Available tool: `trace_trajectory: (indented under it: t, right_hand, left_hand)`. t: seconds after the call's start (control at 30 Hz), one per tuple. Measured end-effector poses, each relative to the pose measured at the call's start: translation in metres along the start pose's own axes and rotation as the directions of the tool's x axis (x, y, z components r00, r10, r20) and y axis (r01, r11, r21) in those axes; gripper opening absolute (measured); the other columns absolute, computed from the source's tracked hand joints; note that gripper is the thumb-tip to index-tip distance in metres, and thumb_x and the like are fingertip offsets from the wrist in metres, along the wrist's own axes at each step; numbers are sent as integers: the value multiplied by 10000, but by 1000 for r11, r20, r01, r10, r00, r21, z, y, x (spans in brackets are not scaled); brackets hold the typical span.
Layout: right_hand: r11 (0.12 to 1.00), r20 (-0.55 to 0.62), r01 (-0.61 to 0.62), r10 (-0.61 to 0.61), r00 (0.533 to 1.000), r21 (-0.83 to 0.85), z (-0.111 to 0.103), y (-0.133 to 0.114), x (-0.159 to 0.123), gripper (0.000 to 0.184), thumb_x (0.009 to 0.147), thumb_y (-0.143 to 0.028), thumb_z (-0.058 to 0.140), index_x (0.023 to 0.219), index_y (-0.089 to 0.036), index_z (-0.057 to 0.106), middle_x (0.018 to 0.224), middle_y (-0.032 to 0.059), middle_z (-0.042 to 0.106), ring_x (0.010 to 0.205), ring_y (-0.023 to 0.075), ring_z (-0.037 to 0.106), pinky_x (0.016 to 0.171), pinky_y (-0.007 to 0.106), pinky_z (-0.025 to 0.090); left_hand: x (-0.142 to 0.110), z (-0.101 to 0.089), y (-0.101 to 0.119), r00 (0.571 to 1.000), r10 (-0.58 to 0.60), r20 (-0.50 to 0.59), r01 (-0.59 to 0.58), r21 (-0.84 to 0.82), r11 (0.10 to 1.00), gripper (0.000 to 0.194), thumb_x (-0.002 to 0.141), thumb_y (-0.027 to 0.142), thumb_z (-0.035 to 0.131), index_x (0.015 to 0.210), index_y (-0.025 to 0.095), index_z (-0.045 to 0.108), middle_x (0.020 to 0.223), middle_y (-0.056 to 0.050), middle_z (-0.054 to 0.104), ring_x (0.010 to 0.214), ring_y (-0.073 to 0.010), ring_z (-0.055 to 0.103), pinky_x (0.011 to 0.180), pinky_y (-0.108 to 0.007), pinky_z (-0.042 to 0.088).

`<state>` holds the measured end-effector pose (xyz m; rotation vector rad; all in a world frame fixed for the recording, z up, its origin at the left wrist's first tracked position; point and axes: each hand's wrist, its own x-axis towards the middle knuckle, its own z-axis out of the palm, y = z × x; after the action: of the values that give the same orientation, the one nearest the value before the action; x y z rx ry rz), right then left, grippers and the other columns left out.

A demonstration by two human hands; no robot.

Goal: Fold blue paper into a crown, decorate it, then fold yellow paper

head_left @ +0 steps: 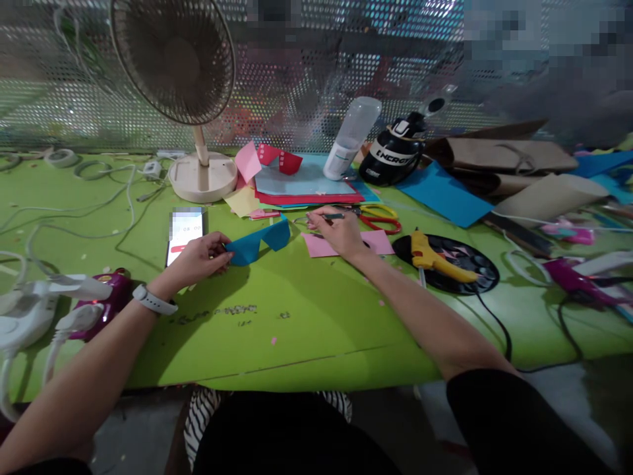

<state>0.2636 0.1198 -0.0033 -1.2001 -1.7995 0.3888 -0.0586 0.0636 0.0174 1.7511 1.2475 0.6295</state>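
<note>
My left hand (208, 256) pinches one end of a blue paper cut-out (258, 244) shaped like a pair of glasses, lifted off the green table. My right hand (337, 231) is closed around a slim tool with a dark handle (334, 216); its thin tip points left towards the cut-out, and its exact kind is not plain. Beneath my right hand lies a strip of pink paper (315, 246). Scissors with red and yellow handles (380, 218) rest just beyond it. A phone (186, 231) lies behind my left hand.
A yellow glue gun (435, 256) lies on a black palette (482, 270) at right. Behind are a fan (202, 175), stacked coloured sheets (306, 181) with red paper glasses (281, 158), a clear bottle (351, 138) and a black jug (393, 155). Power strips (111, 293) and cables occupy the left.
</note>
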Motion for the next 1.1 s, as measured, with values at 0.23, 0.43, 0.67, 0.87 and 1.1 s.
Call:
trace_trajectory:
  t: [0.23, 0.43, 0.67, 0.87, 1.1]
  right_hand:
    - [999, -52, 38, -39, 998, -11, -6, -3, 1, 258, 885, -434, 595, 776, -212, 666, 638, 19, 718, 648, 209, 728, 585, 297, 559]
    - [985, -115, 136, -123, 986, 111, -20, -51, -12, 161, 897, -345, 630, 844, -206, 692, 711, 10, 738, 664, 178, 729, 618, 285, 585]
    - [896, 68, 392, -413, 908, 210, -4, -104, -38, 98, 892, -201, 642, 942, -218, 724, 823, 7, 771, 703, 146, 730, 657, 273, 602]
    - [836, 86, 511, -534, 841, 198, 7, -109, -45, 190, 853, -143, 671, 982, -270, 730, 872, 3, 777, 721, 160, 735, 638, 281, 607]
    - [877, 131, 428, -461, 877, 219, 8, -108, -48, 193, 851, -189, 671, 965, -333, 729, 847, -28, 774, 654, 161, 717, 588, 317, 602]
  left_hand:
    - [-3, 2, 8, 998, -58, 29, 60, -59, 996, 211, 853, 309, 634, 984, 184, 526, 724, -5, 662, 583, -153, 680, 496, -261, 572]
    - [0, 4, 8, 994, -90, 59, 93, -52, 994, 150, 862, 238, 634, 955, 178, 533, 715, -12, 673, 550, -141, 672, 476, -232, 533]
    - [3, 3, 8, 964, -83, 252, 153, -272, 950, 202, 816, 232, 697, 920, 152, 543, 721, -14, 701, 550, -111, 663, 491, -196, 502]
    - [-2, 6, 11, 947, -42, 319, 173, -393, 903, 245, 786, 261, 744, 910, 141, 571, 699, -12, 703, 533, -93, 652, 498, -181, 487]
    - [-4, 11, 11, 945, -39, 325, 188, -442, 877, 245, 784, 251, 754, 918, 137, 583, 704, -16, 710, 540, -96, 662, 533, -195, 515]
